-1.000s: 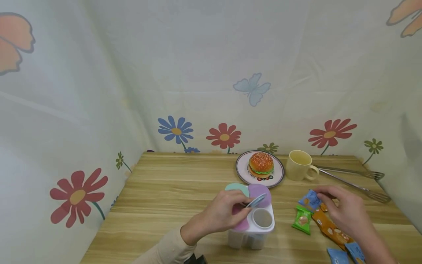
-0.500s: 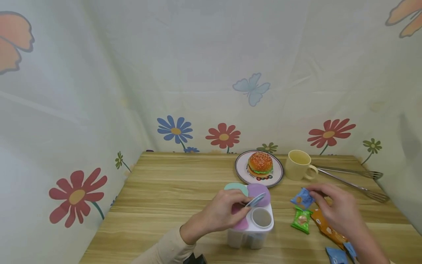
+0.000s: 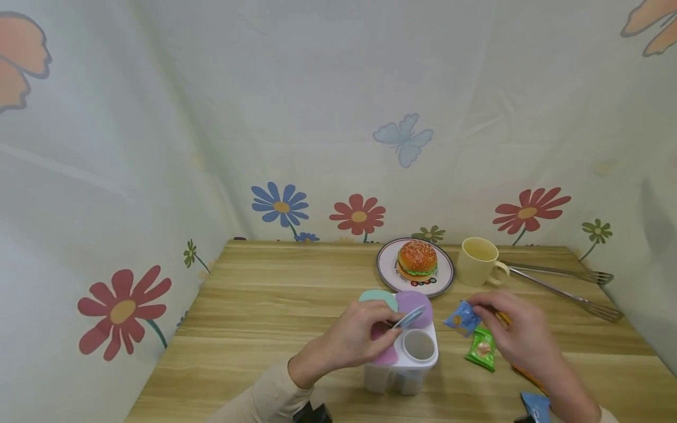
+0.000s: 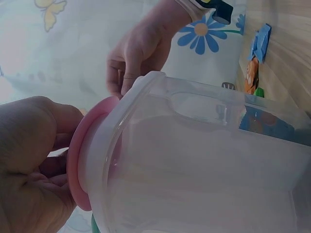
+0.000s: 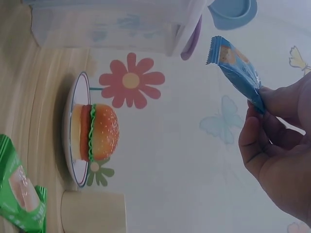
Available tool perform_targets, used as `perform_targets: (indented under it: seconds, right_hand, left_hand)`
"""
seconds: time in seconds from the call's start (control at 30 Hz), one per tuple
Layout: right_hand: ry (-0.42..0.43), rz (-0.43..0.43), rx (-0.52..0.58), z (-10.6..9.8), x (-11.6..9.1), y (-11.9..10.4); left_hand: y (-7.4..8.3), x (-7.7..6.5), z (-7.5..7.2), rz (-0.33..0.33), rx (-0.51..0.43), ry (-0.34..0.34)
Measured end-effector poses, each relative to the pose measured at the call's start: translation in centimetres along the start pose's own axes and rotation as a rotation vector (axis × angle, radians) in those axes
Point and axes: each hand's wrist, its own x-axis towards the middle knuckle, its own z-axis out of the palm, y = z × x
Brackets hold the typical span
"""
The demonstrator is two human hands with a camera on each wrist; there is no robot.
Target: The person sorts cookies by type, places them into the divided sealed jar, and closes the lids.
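Observation:
A clear storage box with a white top stands on the table, its round openings fitted with a mint lid, a purple lid and a pink lid. One front opening is uncovered. Above the box my left hand pinches a light blue lid, tilted up. To the right, my right hand pinches a blue snack packet by one end, held in the air. Through the box wall in the left wrist view shows another blue packet. A green packet lies below my right hand.
At the back, a plate bears a toy hamburger beside a yellow mug. Two metal utensils lie at the right. An orange packet and a blue packet lie near my right forearm, partly hidden.
My right hand has lifted the blue packet off the pile and carried it left toward the box. My left hand, pinching the light blue lid, has stayed nearly still.

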Motion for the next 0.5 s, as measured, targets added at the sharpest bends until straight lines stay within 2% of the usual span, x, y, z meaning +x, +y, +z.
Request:
perform_targets:
  seconds: [0.2,0.5]
  right_hand:
    - [-0.007,0.001,0.025,0.5,0.0,-0.6]
    - [-0.006,-0.058,0.065,0.9,0.3,-1.4]
  left_hand:
    - [-0.1,-0.1,0.1,0.000,0.006,0.004]
    - [-0.1,-0.1,0.2,0.007,-0.006,0.008]
